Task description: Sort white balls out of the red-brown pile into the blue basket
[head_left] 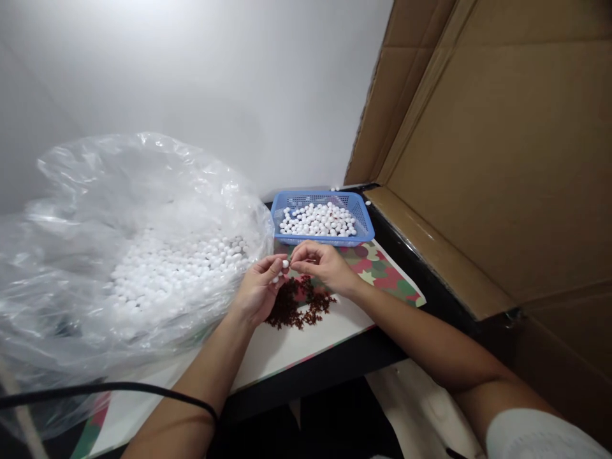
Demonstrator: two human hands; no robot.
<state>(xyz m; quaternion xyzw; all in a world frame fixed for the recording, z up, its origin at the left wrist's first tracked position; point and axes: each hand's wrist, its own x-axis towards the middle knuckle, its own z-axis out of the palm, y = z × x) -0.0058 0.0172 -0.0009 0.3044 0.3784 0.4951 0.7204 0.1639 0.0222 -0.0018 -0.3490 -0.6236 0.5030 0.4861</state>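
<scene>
Between the thumb and fingers of my left hand is a small white ball, with more white balls lower in the same palm. My right hand meets it from the right, its thumb and fingertips pinched close to the ball; what they grip is too small to make out. Just below both hands lies a pile of small reddish-brown, branching pieces on the paper. Beyond the hands stands a blue plastic basket holding many white balls, some with reddish specks.
A large clear plastic bag full of white balls fills the left side. Patterned paper covers part of the black table. Cardboard rises on the right, and a white wall stands behind. A black cable crosses my left forearm.
</scene>
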